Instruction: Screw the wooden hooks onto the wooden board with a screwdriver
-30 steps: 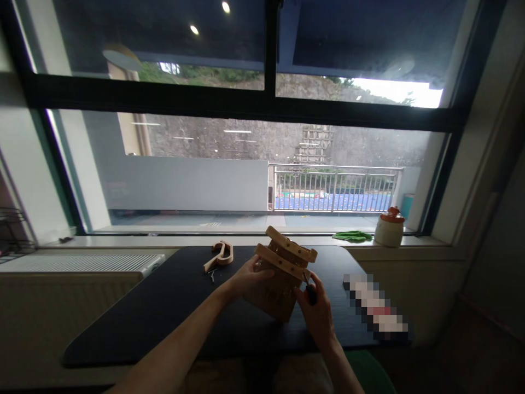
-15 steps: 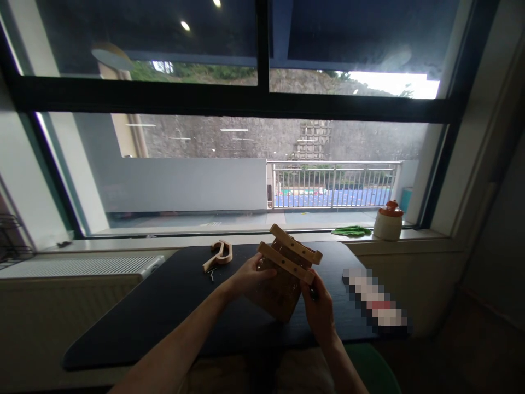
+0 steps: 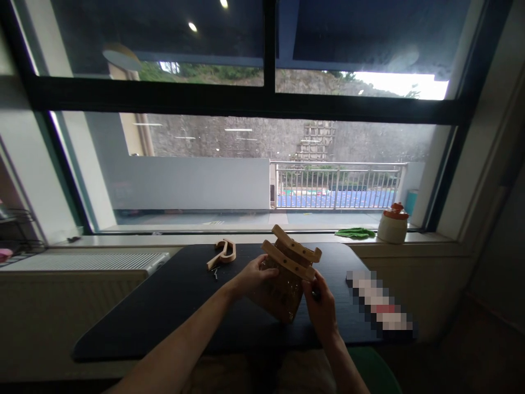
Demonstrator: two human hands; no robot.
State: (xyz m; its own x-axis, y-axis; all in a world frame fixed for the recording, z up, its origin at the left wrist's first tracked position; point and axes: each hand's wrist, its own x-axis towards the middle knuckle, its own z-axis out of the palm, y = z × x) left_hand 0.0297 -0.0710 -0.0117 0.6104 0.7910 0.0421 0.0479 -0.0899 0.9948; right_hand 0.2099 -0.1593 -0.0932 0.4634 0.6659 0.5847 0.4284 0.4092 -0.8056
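Observation:
A brown, shiny, see-through-looking box (image 3: 283, 295) stands tilted above the dark table, with two pale wooden bars (image 3: 289, 262) with dark holes across its top. My left hand (image 3: 258, 273) is closed on the box's left side, thumb lying across the front below the near bar. My right hand (image 3: 322, 301) is closed at the right end of that bar, fingertips touching it from below. A small dark thing shows in the right palm; its kind is hidden. Left of the hands, wooden curved pieces (image 3: 223, 254) lie on the table beside several small metal screws (image 3: 215, 273).
The black table (image 3: 164, 317) stands against a window sill. A blurred-out flat item (image 3: 381, 303) lies at its right side. On the sill are a green cloth (image 3: 355, 233) and a cream jar with an orange lid (image 3: 392, 224). A white radiator (image 3: 82, 273) is at left, a green seat (image 3: 373, 369) below right.
The view has shifted slightly, so everything sits a little further right. Both hands keep their hold on the box, which seems turned only very slightly.

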